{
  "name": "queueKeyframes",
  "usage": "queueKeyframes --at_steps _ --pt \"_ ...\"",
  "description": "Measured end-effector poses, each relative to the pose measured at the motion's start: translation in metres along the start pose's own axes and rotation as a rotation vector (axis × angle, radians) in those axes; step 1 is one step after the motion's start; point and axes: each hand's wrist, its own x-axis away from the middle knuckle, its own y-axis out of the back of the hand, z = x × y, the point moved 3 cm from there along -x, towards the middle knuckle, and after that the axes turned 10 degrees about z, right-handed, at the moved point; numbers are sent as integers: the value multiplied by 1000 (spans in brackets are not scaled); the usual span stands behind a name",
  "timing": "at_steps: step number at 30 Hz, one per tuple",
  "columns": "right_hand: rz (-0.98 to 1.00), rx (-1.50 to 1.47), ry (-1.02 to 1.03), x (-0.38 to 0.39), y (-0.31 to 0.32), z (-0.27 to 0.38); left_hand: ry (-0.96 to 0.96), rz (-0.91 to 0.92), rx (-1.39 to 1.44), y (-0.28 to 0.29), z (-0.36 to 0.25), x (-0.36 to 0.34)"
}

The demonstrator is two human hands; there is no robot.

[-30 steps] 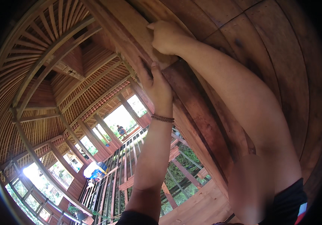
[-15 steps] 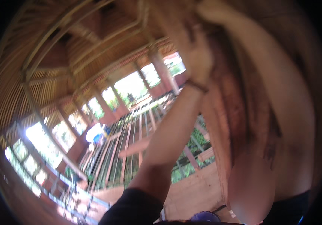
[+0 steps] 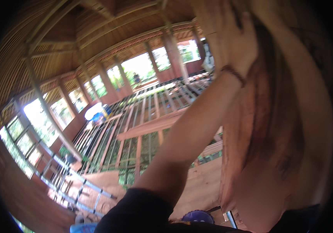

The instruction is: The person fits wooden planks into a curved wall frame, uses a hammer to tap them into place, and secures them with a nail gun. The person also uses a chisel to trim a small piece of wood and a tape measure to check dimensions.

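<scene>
A large reddish-brown wooden surface (image 3: 238, 128) with dark grain streaks rises close in front of me on the right. My left hand (image 3: 238, 42) reaches up and lies against this wood, its fingers stretched out and holding nothing that shows. A dark beaded bracelet (image 3: 234, 75) circles that wrist. My right forearm (image 3: 310, 85) curves up along the right side to the top of the picture. There my right hand (image 3: 265, 9) is at the wood, blurred and partly cut off, so its fingers cannot be made out.
Open floor joists (image 3: 139, 151) stretch below to the left, with greenery beneath and a loose plank (image 3: 151, 126) across them. A metal ladder (image 3: 79, 186) leans at lower left. Wooden posts (image 3: 173, 54) hold up a slatted roof (image 3: 9, 66). A purple round object (image 3: 198, 216) sits at the bottom.
My view has shifted, and my left hand now appears farther right and slightly higher, still against the wood. More of the ladder and the joists has come into view.
</scene>
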Motion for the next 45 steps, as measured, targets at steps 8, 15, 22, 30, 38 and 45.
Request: queueKeyframes --at_steps 8,15,22,30,38,45 --pt "240 71 78 -5 26 16 -26 2 497 -17 6 -2" --pt "373 186 219 -19 16 1 14 18 538 -21 11 0" --pt "674 174 200 -32 24 4 -6 32 628 -17 15 1" --pt "338 -364 -54 -14 15 10 43 54 668 -20 15 2" --pt "140 -247 -44 -13 -7 18 -25 28 599 -13 4 4" --pt "170 -188 32 -11 3 20 5 4 542 -7 -2 4"
